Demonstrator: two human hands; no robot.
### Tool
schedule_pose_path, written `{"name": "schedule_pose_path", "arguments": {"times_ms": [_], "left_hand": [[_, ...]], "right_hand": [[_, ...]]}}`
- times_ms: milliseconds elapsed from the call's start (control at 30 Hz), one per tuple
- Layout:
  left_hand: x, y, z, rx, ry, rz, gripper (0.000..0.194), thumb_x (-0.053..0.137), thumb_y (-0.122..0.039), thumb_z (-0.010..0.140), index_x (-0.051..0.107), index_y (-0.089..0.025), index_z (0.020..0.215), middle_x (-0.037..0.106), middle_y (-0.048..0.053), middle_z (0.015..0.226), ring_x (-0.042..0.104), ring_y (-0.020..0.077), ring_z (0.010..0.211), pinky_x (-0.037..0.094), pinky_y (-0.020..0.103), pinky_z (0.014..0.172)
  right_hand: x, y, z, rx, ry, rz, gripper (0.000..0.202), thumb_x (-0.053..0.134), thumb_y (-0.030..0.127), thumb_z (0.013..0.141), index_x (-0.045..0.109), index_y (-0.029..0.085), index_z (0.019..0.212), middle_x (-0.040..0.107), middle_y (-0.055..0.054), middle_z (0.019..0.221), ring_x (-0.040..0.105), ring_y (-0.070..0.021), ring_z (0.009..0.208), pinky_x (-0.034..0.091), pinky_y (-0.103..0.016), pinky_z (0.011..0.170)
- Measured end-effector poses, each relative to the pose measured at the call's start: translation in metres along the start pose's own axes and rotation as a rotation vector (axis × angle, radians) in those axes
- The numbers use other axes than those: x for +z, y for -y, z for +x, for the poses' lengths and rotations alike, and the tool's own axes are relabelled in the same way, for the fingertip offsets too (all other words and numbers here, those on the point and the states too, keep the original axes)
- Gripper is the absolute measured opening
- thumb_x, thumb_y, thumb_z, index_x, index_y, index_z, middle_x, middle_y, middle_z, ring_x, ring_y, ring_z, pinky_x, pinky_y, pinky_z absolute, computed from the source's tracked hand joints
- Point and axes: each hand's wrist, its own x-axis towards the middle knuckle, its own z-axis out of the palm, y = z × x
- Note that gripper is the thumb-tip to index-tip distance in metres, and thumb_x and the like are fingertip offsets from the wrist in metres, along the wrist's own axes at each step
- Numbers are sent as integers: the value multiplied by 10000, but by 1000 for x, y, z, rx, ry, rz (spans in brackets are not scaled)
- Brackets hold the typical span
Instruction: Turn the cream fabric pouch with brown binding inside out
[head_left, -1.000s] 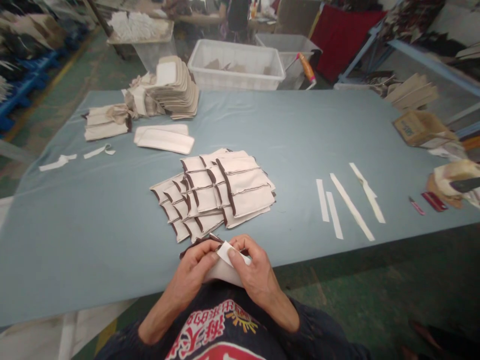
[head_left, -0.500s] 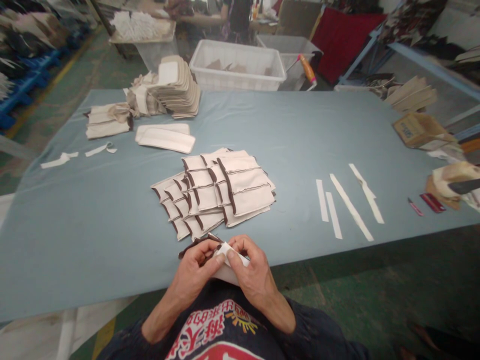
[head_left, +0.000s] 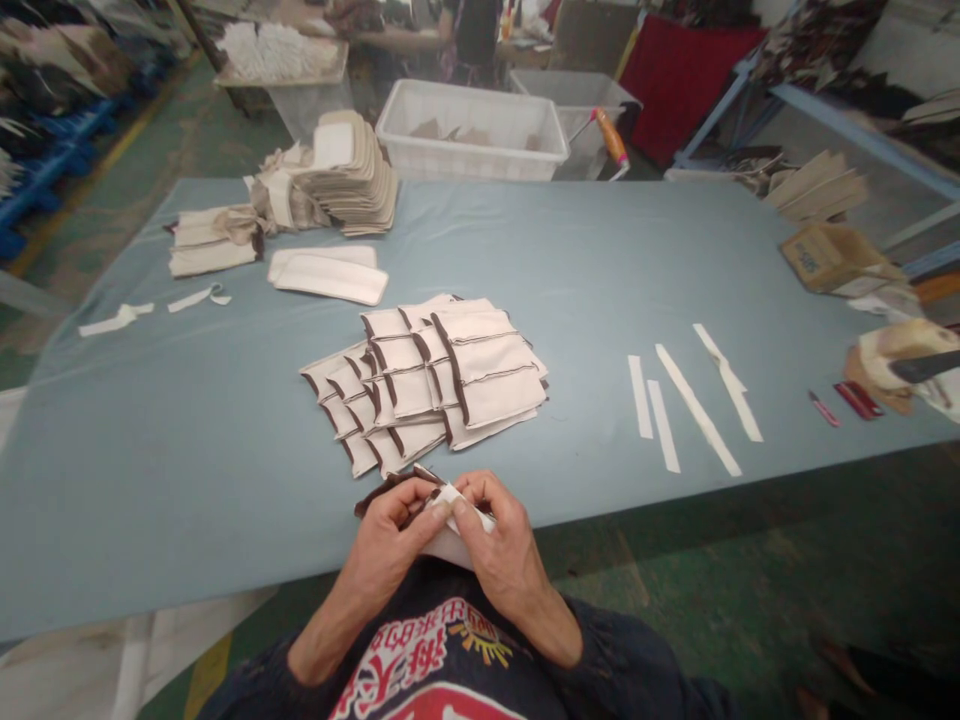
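The left hand (head_left: pixel 394 525) and the right hand (head_left: pixel 499 535) meet at the near edge of the worktop (head_left: pixel 600 260), both closed on a light fabric piece (head_left: pixel 446 547) with dark edging. The left grip pinches the piece between thumb and bent fingers; the right grip presses a white strip (head_left: pixel 476 512) onto it, the two thumbs almost tip to tip (the fingertips underneath are hidden). The piece is held in front of the printed apron (head_left: pixel 442 650), its dark edge reaching out over the worktop.

Just beyond the hands lies an overlapping pile of sewn fabric panels (head_left: pixel 491 365), pale with dark borders. Well to the right of it are four loose white strips (head_left: pixel 697 410) (one of them twisted), then a small pink-handled tool (head_left: pixel 823 408) beside a dark red object (head_left: pixel 859 400). Toward the far left stand a stack of beige pads (head_left: pixel 356 180) and, nearer, two pale oblong pads (head_left: pixel 330 277), one partly over the other.
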Motion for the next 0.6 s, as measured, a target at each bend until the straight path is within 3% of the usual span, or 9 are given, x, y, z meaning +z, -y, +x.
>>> {"name": "schedule_pose_path", "arguments": {"times_ms": [433, 600], "left_hand": [[2, 8, -3, 0, -74, 23, 435, 827, -561, 770, 679, -152, 775, 613, -4, 705, 502, 124, 621, 410, 202, 561], [-4, 2, -2, 22, -101, 61, 377, 809, -511, 772, 653, -169, 757, 594, -16, 684, 488, 129, 619, 405, 208, 563]], "right_hand": [[3, -1, -9, -4, 12, 6, 229, 525, 355, 972, 506, 226, 783, 662, -39, 919, 625, -186, 865, 468, -307, 801], [0, 0, -11, -2, 79, -23, 157, 530, 303, 951, 552, 216, 822, 676, -39, 948, 620, -183, 876, 456, -305, 805]]}}
